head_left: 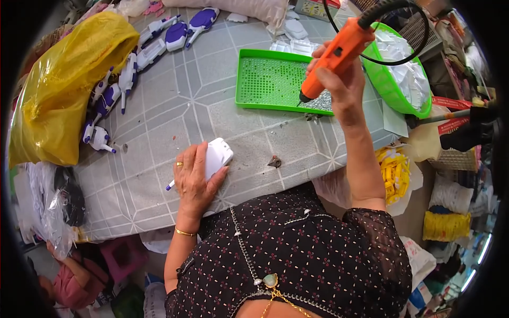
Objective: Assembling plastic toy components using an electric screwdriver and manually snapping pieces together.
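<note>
My right hand [343,87] grips an orange electric screwdriver [339,50], its cord rising from the top. The screwdriver's tip points down at the near side of a shallow green tray [239,79], beside a heap of small silvery screws [322,100]. On the near part of the table, my left hand [195,174] is closed over a white plastic housing [217,153]. A thin stem with a purple end sticks out at the hand's left side. The palm hides much of this piece.
Several purple-and-white plastic units [176,36] lie in a curve at the left, beside a yellow sack [74,90]. A green basket [424,108] of white parts stands at the right. Below it is a bag of yellow parts [393,175]. Another person [74,281] is at lower left.
</note>
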`<action>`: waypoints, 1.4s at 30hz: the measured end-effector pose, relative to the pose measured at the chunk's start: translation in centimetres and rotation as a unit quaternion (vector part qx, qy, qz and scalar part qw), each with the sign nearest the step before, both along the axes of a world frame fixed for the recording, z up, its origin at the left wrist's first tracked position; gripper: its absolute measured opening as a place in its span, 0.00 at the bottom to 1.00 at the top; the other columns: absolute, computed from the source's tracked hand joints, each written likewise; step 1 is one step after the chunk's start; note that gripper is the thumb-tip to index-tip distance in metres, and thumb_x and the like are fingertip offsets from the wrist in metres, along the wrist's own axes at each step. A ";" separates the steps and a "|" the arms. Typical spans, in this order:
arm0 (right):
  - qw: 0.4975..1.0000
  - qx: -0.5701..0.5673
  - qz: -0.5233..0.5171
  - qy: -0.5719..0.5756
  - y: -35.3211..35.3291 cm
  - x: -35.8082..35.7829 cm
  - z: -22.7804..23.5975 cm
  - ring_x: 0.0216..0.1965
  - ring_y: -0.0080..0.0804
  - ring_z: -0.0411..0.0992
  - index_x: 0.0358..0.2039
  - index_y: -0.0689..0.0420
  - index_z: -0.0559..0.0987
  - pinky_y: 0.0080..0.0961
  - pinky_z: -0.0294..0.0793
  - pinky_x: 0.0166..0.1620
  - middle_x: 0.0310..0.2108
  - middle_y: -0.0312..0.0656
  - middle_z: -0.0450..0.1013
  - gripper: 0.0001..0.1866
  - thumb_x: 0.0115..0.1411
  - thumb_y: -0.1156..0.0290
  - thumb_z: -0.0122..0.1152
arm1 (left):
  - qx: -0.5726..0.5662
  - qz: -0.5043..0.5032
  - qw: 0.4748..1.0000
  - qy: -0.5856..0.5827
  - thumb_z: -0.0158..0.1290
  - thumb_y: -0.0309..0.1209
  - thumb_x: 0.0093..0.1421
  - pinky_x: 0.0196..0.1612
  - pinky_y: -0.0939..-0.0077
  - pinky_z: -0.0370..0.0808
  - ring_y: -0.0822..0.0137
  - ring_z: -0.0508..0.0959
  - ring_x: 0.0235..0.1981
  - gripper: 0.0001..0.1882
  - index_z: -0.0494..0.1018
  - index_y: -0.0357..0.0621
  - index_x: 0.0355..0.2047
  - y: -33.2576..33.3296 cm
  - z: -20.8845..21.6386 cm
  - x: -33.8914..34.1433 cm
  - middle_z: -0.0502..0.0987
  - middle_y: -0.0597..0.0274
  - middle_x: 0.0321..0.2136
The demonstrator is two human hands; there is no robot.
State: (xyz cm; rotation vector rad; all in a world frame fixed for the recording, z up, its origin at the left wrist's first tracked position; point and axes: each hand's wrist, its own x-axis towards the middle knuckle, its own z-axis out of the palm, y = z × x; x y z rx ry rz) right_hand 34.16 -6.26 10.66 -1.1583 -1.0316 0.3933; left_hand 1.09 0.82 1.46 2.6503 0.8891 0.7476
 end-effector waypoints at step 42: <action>0.998 0.026 -0.004 0.050 6.7 -1.1 -3.6 0.22 0.26 0.68 0.35 0.60 0.69 0.31 0.74 0.33 0.23 0.38 0.68 0.07 0.58 0.76 0.58 | -0.038 0.000 0.999 -0.009 0.69 0.40 0.45 0.53 0.57 0.69 0.49 0.73 0.49 0.37 0.73 0.37 0.55 0.8 0.0 0.2 0.75 0.52 0.48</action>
